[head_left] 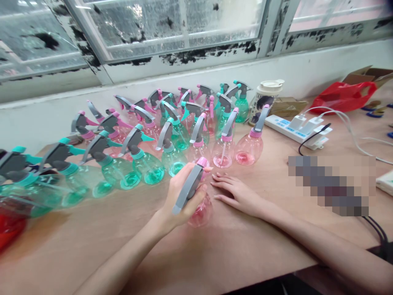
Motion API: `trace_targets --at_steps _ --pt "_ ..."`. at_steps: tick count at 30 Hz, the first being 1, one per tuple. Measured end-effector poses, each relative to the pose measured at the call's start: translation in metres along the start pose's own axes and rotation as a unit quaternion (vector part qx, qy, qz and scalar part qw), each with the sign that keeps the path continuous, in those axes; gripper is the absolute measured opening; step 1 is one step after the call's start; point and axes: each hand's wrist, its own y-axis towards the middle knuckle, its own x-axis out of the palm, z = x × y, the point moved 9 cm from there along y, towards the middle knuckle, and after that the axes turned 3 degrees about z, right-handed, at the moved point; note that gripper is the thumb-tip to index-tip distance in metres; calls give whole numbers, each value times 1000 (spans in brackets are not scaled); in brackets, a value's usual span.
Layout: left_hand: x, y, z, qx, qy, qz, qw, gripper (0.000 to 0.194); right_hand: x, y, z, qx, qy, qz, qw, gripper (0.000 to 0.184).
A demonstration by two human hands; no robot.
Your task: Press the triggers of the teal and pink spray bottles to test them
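Observation:
My left hand (181,194) is wrapped round the grey and pink trigger head of a pink spray bottle (201,214) at the middle of the table. That bottle's lower body shows below my fingers; part of its neck is hidden by them. Just to its right, my right hand (238,193) lies on the tabletop with its fingers stretched out, holding nothing. Beyond both hands stand several more spray bottles in rows. A clear pink one (223,153) and another pink one (250,148) are nearest my right hand, and a green one (173,157) stands behind my left.
Green spray bottles (149,166) line the left side. At the back right are a white lidded cup (265,100), a power strip (294,131) with plugs and cables, a cardboard box (288,107) and a red plastic bag (342,97). A blurred-out object (331,186) lies at right.

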Motion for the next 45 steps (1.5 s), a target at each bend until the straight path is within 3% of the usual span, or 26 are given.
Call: trace_targets --at_steps 6,14,22,36,45 --pt "-1 3 3 2 4 -6 1000 5 0 0 0 1 1 -1 1000 42" --pt "4 -1 -5 -17 -18 -9 1000 23 -1 0 1 1 8 7 1000 41" --pt "4 -3 -7 -20 -29 -5 999 28 -1 0 0 -2 2 4 1000 41" --pt "3 -1 -3 -26 -13 -1 1000 25 0 0 1 0 9 8 1000 41" --pt "0 5 5 -8 12 -14 1000 11 1 0 0 -3 2 4 1000 42"
